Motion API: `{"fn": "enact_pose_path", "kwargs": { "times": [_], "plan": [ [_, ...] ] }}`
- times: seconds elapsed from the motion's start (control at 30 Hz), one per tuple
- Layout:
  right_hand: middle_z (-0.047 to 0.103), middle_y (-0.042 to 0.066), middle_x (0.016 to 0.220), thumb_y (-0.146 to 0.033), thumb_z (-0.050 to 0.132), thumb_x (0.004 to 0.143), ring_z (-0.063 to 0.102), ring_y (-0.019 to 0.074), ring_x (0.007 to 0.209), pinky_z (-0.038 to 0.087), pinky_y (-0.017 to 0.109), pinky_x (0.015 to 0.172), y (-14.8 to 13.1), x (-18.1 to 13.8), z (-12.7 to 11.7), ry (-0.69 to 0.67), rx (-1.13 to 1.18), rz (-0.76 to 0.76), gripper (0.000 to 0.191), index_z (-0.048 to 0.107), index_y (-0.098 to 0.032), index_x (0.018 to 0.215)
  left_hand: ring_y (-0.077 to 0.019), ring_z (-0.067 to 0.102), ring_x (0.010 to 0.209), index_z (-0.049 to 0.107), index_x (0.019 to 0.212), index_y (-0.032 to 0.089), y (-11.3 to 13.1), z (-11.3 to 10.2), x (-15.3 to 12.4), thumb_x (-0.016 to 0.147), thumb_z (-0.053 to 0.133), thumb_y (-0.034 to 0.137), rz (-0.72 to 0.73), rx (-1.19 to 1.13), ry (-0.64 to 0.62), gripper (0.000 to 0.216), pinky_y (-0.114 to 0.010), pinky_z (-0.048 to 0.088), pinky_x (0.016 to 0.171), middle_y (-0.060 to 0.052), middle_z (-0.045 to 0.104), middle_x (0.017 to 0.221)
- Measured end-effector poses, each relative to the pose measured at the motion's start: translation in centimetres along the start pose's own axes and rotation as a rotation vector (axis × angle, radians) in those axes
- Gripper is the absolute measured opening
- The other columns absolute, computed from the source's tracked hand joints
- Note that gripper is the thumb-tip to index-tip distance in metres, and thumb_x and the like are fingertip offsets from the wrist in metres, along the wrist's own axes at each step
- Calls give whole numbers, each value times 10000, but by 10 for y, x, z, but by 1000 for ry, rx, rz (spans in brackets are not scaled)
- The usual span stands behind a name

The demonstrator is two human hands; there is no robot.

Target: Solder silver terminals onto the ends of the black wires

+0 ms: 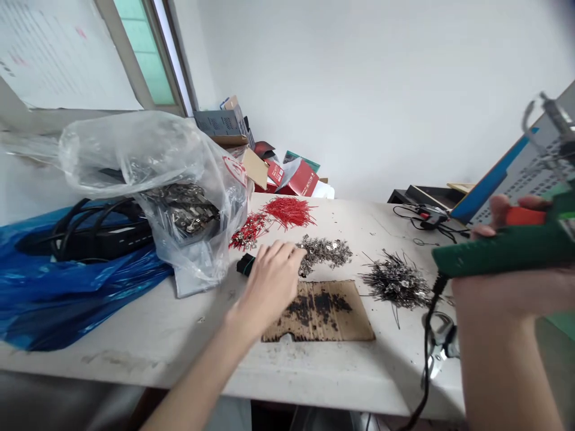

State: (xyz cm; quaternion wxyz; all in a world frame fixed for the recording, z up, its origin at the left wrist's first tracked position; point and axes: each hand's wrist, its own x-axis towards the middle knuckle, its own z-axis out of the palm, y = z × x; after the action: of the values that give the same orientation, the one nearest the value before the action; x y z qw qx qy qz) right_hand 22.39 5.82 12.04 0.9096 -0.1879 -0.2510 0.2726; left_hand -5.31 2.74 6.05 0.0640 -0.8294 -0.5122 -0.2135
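Observation:
My left hand [276, 272] is at the left edge of a pile of small metal terminals [327, 251]. Its fingers are bent and close together, and their tips and anything between them are hidden. My right hand [494, 218] is wrapped round a green corded soldering gun [489, 251] with a red trigger, raised at the right and partly cut off by the frame. Below my left hand lies a scorched piece of cardboard [332, 311]. A dark rolled bundle [245, 264] sits just behind my left wrist.
Red wires [290, 211] and red wires with metal ends [249, 230] lie farther back. Black wires with terminals [395, 280] are at right, near pliers [440, 341]. A clear plastic bag [202, 179] and blue bag [90, 305] fill the left. Boxes [303, 178] stand behind.

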Motion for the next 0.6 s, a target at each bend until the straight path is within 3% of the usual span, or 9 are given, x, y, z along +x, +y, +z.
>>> {"fn": "enact_pose_path", "kwargs": {
  "times": [0.1,0.2,0.4,0.6],
  "plan": [
    [565,69,873,-371,526,796,668,212,797,360,217,485,24,6,-3,-150,-57,-102,345,687,-89,913,-290,615,1123,691,1098,186,-28,2,32,871,578,52,38,37,-228,286,-593,346,1090,-80,722,1123],
    [578,74,877,-370,557,771,623,174,696,366,247,525,38,6,-12,-133,-105,-25,360,670,-85,961,-270,648,1064,728,1012,203,-42,2,47,812,632,25,46,0,-334,285,-591,316,1101,-56,747,1068],
    [588,78,849,-334,580,781,558,175,700,419,278,562,50,0,-22,-94,-148,65,283,639,-124,963,-237,657,965,754,896,222,-51,15,52,820,669,76,52,-68,-409,185,-548,300,1087,-17,758,950],
    [585,63,845,-297,567,792,539,173,692,442,287,548,56,-7,-21,-91,-188,139,240,650,-147,959,-213,627,940,751,833,219,-57,20,47,888,659,156,55,-117,-385,124,-492,307,1080,-7,735,908]
  ]
}}
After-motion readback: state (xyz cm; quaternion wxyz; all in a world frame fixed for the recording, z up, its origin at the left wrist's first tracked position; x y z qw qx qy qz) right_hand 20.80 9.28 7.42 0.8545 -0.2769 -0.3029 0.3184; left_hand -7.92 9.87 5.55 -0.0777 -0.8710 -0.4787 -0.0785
